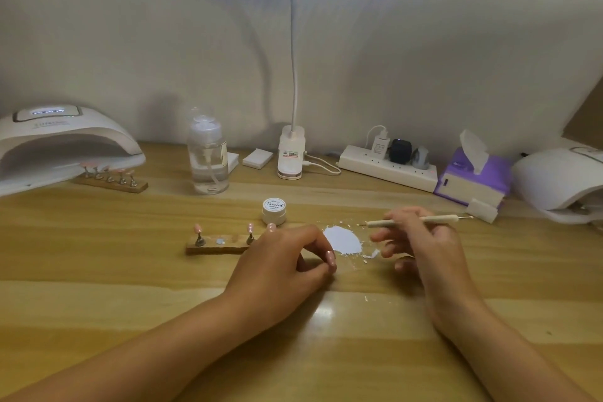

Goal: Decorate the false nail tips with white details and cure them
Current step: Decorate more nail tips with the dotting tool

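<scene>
The left hand pinches a false nail tip; the right hand pinches the dotting pen. Between them lies the white paint patch, so a low finger may smear paint onto the tip.

Near tabletop open — jar, bottle behind

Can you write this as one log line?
left hand: pinches nail tip | right hand: holds dotting tool | white paint: on table
</scene>
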`<control>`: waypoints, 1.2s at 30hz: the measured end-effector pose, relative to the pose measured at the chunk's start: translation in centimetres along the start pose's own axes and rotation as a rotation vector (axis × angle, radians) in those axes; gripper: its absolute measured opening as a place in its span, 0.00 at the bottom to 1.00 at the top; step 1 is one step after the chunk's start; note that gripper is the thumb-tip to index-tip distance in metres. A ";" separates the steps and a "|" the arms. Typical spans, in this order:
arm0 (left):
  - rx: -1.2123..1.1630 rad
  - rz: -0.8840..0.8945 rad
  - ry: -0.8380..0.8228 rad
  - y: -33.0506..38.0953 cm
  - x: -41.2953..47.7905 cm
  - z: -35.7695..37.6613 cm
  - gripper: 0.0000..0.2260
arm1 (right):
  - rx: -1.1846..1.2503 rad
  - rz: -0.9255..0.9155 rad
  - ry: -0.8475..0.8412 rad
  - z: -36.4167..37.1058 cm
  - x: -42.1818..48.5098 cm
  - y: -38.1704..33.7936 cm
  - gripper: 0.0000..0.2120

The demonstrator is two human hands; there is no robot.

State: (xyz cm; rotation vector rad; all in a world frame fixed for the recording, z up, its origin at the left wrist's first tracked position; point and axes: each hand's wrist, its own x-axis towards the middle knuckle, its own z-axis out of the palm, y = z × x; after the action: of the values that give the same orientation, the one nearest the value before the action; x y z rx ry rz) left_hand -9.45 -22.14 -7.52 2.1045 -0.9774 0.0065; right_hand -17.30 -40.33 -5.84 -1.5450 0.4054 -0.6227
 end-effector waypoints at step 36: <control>-0.010 0.018 -0.055 -0.3 0.9 -0.4 0.03 | 0.028 0.044 0.019 1.7 -1.5 -0.4 0.10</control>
State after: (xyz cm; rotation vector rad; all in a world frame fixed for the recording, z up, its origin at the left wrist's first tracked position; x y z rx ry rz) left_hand -8.51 -22.31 -7.15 2.0965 -1.0265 -0.0471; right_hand -17.51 -38.01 -5.68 -1.5013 0.4417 -0.6069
